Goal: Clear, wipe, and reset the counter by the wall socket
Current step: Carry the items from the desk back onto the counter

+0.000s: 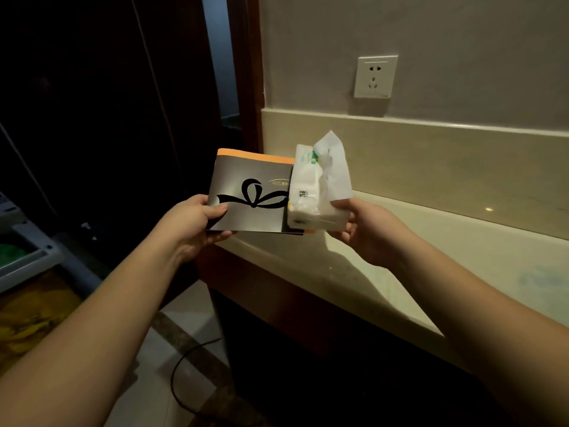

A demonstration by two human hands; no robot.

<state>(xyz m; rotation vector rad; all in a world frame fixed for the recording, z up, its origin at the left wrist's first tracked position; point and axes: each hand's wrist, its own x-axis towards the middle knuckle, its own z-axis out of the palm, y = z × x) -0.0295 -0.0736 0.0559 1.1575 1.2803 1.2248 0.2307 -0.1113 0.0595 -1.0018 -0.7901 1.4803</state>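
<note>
Grey glossy booklet with orange top edge (pixel 251 192): black ribbon-bow graphic, small gold print beside it, upside down, looks like "POINTS" plus characters too small to read. Clear-wrapped white tissue pack (pixel 311 195): small barcode/label patch and green printing, illegible.

The booklet (pixel 249 192) has a glossy paper cover. The tissue pack (pixel 311 192) wears thin, shiny plastic. The counter (pixel 462 257) looks like polished stone.

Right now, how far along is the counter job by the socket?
The counter under the wall socket shows nothing resting on it, though specks remain. In hand: the left hand grips a grey booklet, the right hand a tissue pack, both above the counter's edge. Whether wiping is done is unclear; reset remains.
</note>
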